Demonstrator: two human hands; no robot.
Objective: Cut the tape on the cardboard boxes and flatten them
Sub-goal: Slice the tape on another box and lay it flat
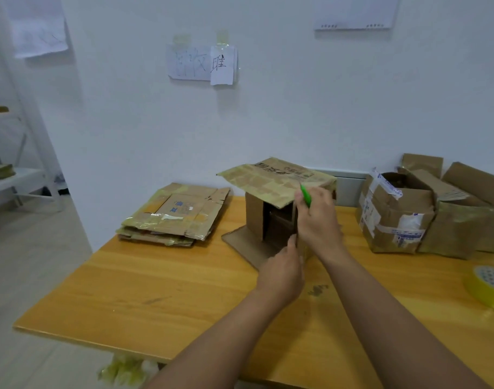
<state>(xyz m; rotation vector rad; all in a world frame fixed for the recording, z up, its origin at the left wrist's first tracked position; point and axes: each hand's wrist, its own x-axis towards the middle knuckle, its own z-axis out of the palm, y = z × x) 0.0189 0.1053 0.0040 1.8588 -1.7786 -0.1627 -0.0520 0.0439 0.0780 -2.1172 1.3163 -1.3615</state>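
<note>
Brown cardboard box [264, 217], patched with yellowish tape, stands on its side near the middle of the orange wooden surface [156, 282], its open end turned toward the camera; one flap [268, 182] sticks out level over the top and another flap [241, 242] lies flat on the wood in front of it. In the head view, the right hand [319, 217] is curled round a green-handled cutter [305, 198] at the box's upper right corner, the green tip showing above the fingers just below the raised flap. The left hand [282, 272] is lower, at the box's near right edge, with the thumb against the cardboard; whether its fingers grip the edge or only press on it cannot be told. Both bare forearms reach in from the bottom of the view. To the left of the box, apart from it, lies a stack of flattened brown cardboard boxes [175, 217], the top one with blue print and strips of tape. To the right, near the wall, stand several taped cardboard boxes with labels [394, 217], crumpled and partly open. A roll of yellow tape [487, 287] rests at the right edge of the surface. Handwritten paper notes [202, 63] are taped to the white wall behind.
</note>
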